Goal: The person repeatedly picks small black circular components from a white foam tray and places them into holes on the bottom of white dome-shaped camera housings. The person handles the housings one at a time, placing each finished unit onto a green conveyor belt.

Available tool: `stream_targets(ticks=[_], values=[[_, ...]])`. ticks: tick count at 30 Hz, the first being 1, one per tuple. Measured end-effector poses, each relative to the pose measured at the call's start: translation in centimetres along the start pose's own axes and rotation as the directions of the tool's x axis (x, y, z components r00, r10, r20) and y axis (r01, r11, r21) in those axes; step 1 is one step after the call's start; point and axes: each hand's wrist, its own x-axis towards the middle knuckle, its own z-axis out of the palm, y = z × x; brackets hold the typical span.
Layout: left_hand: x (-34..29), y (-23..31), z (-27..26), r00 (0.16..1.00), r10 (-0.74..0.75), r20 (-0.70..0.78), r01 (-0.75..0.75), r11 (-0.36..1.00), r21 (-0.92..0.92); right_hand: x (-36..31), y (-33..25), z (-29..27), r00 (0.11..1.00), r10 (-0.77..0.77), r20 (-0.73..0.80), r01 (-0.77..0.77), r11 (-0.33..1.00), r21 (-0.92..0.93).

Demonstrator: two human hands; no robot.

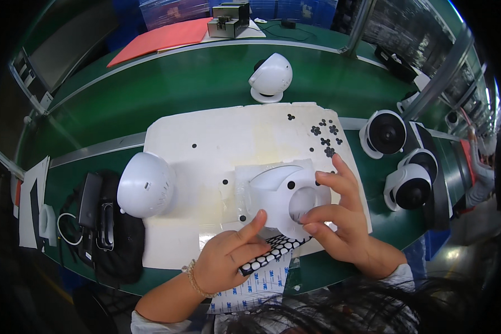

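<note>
A white plastic stand with a curved upper part and a round recess lies on the pale board in front of me. A black round pad sits on its rim. My right hand is at the recess, thumb and one finger pinched together; anything between them is too small to make out. Its other fingers stretch toward the stand's far right edge. My left hand, thumb raised beside the stand, has its fingers closed on the end of a black sheet with rows of white dots. Below it hangs a printed backing sheet.
A white round camera housing stands left on the board, another housing farther back. Black-faced cameras stand at right. Black pad clusters dot the board's far right. A black bag and cables lie at left.
</note>
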Motion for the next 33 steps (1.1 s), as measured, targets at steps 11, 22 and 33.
stream_targets(ticks=[11, 22, 33], values=[[-0.3, -0.1, -0.3, 0.997, -0.054, 0.052, 0.057, 0.996, -0.061, -0.6, -0.2, 1.2, 0.996, 0.052, 0.067, -0.053, 0.999, 0.006], [-0.3, 0.0, -0.2, 0.997, -0.071, 0.028, 0.074, 0.992, -0.098, -2.8, 0.4, 1.4, 0.986, -0.163, 0.042, 0.166, 0.905, -0.392], [0.1, 0.6, -0.1, 0.993, -0.118, -0.011, 0.117, 0.989, -0.095, -4.2, 0.8, 1.4, 0.982, -0.171, -0.079, 0.143, 0.951, -0.275]])
